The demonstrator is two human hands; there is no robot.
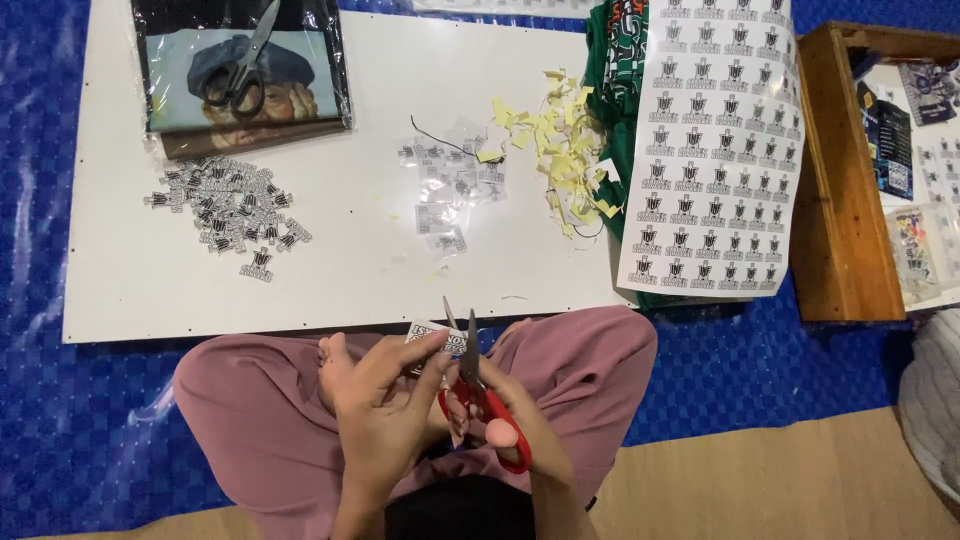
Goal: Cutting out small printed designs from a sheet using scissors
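Observation:
My right hand [520, 420] grips red-handled scissors [478, 385], blades pointing up and slightly apart. My left hand [380, 395] pinches a small printed black-and-white sticker [432, 338] right beside the blades. Both hands hover over my lap in pink trousers, just short of the near edge of a white board [330, 270]. On the board lie a pile of cut-out stickers [228, 208] at the left, small clear packets [448, 190] in the middle, and yellow paper scraps [560, 140] further right.
A sheet of uncut stickers [710, 150] drapes over green fabric [610, 60] at the right. Black-handled scissors [245, 70] rest on a bagged printed picture [245, 75] at the top left. A wooden tray [835, 170] stands at the right on blue tarp [60, 420].

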